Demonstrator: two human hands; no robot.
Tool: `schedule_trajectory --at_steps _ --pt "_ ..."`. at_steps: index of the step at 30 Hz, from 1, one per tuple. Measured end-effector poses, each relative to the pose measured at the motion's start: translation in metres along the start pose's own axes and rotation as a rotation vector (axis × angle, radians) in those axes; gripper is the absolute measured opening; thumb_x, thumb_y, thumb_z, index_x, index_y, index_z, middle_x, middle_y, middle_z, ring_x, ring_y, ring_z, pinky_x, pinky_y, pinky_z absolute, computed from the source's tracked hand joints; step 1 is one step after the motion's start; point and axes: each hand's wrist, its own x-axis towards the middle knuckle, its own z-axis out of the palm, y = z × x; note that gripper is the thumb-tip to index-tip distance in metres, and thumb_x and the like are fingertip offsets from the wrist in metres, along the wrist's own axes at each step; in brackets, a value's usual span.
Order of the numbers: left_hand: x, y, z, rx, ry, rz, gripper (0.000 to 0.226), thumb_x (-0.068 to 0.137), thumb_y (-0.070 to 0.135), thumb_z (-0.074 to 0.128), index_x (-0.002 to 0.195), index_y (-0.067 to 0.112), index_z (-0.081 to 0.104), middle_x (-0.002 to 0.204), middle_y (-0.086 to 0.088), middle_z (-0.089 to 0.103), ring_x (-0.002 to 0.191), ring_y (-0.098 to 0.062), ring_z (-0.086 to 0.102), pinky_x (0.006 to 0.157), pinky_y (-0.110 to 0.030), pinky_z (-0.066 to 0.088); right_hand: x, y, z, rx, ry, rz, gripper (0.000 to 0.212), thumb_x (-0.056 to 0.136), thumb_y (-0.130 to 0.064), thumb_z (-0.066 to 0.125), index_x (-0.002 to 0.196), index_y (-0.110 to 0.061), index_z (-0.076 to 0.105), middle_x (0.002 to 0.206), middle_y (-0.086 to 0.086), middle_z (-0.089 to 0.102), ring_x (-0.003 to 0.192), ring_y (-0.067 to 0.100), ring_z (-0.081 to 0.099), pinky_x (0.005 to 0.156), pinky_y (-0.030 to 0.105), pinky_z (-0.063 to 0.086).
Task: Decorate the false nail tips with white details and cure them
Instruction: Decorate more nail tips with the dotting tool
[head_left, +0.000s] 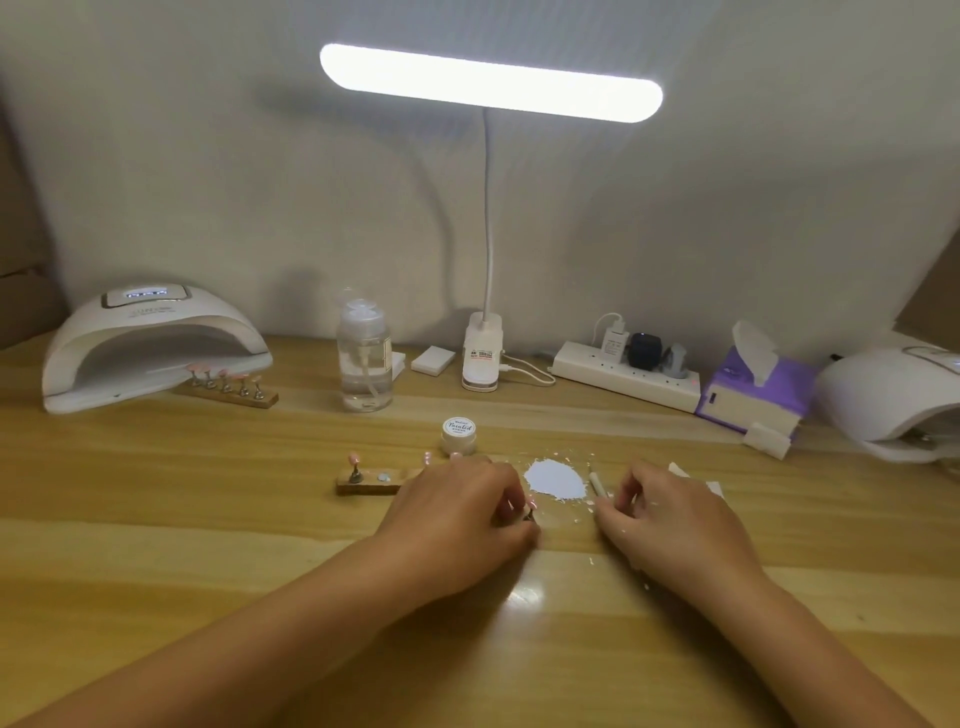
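My left hand (462, 506) pinches a small metal stand with a pink false nail tip (531, 504) on it, just left of a white patch of paint (555, 479) on the table. My right hand (670, 514) lies on the table with its fingers curled, and a thin white brush (598, 486) lies at its fingertips; whether it holds the brush is unclear. A wooden holder (371, 480) with one pink tip stands left of my left hand. The small paint jar (460, 435) sits behind it. A second holder with several pink tips (228, 387) stands in front of the left curing lamp (150, 348).
A lit desk lamp (491, 83) is clipped at the back centre. A clear pump bottle (364, 358), a power strip (626, 374), a purple tissue box (753, 395) and a second curing lamp (898, 400) line the back of the wooden table (208, 519).
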Motion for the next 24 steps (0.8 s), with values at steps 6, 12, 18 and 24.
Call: schedule_trajectory --at_steps 6,12,18,24 --pt "0.012 0.005 -0.001 -0.074 -0.020 -0.034 0.005 0.089 0.037 0.064 0.094 0.035 0.065 0.093 0.021 0.064 0.075 0.004 0.051 0.069 -0.026 0.043 0.007 -0.001 -0.009 0.576 0.101 0.170 0.022 0.089 -0.035 0.063 0.072 -0.021 0.067 0.056 -0.007 0.062 0.056 0.012 0.057 0.059 0.031 0.048" --pt "0.005 0.004 0.011 -0.140 0.134 0.000 0.011 0.091 0.036 0.062 0.085 0.042 0.054 0.093 0.024 0.060 0.078 0.005 0.060 0.074 -0.021 0.046 0.009 -0.004 -0.017 1.287 0.018 0.295 0.031 0.095 -0.020 0.039 0.064 -0.018 0.039 0.046 -0.006 0.036 0.036 0.005 0.021 0.032 0.018 0.019" --pt "0.005 -0.003 0.021 -0.252 0.153 0.007 0.014 0.088 0.031 0.067 0.084 0.041 0.058 0.093 0.031 0.062 0.077 0.001 0.062 0.073 -0.011 0.040 0.008 -0.005 -0.007 1.321 0.004 0.285 0.031 0.094 -0.021 0.036 0.062 -0.018 0.037 0.044 -0.002 0.037 0.037 0.008 0.025 0.033 0.018 0.022" --pt "0.007 -0.006 0.023 -0.384 0.104 0.003 0.008 0.084 0.032 0.069 0.082 0.037 0.063 0.093 0.036 0.062 0.066 -0.002 0.060 0.074 -0.024 0.037 0.009 -0.005 0.003 1.136 0.087 0.111 0.022 0.099 -0.025 0.054 0.086 -0.010 0.064 0.065 0.006 0.071 0.048 0.008 0.057 0.041 0.017 0.041"
